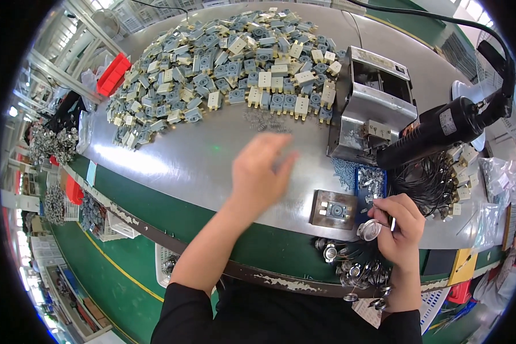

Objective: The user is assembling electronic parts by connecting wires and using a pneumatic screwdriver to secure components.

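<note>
My left hand (pixel 262 172) hovers over the steel tabletop, slightly blurred, thumb and fingers apart with nothing visible between them. It is just short of a scatter of small springs (pixel 265 119). In my right hand (pixel 401 226) is a round silver metal part (pixel 369 230), gripped near the table's front edge. A thin metallic piece also shows by those fingers; its kind is unclear. Left of that hand lies a metal fixture block (pixel 325 220) with a grey square part (pixel 336 210) seated in it. A blue tray (pixel 362 218) of small metal pieces stands beside the block.
A large heap of grey and cream switch-like parts (pixel 229 63) covers the back. A metal machine (pixel 372 109) and a black cylindrical tool (pixel 430 132) stand at right, near black wires (pixel 421 180). Screws (pixel 344 172) lie by the tray. Round metal parts (pixel 355 269) hang at the front edge.
</note>
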A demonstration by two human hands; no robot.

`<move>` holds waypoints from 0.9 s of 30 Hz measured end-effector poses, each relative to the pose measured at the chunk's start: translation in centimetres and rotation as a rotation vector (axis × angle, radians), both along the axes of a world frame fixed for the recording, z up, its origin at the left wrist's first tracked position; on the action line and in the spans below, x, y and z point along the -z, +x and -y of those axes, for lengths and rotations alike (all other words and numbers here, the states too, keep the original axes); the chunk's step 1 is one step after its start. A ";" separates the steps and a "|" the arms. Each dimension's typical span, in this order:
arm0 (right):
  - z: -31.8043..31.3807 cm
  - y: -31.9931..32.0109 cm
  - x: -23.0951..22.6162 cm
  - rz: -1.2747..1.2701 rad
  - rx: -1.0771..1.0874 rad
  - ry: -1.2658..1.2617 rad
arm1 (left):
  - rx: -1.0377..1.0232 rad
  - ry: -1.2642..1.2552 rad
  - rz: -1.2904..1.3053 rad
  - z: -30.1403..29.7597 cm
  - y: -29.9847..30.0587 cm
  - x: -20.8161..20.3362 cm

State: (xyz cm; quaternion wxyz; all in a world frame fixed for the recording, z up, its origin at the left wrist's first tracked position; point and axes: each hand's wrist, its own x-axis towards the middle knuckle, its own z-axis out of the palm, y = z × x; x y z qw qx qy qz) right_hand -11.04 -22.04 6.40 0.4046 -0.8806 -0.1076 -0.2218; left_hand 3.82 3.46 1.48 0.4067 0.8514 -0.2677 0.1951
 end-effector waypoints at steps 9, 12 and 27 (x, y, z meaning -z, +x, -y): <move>0.0 0.0 0.1 0.007 0.008 0.026 | -0.180 0.268 -0.255 -1.1 3.9 1.2; -0.1 0.0 0.1 0.000 0.011 0.036 | -0.147 0.173 -0.243 -1.4 3.5 1.6; 0.2 1.3 -1.1 -0.131 -0.250 0.012 | 0.526 -0.301 -0.522 0.7 -2.5 -1.0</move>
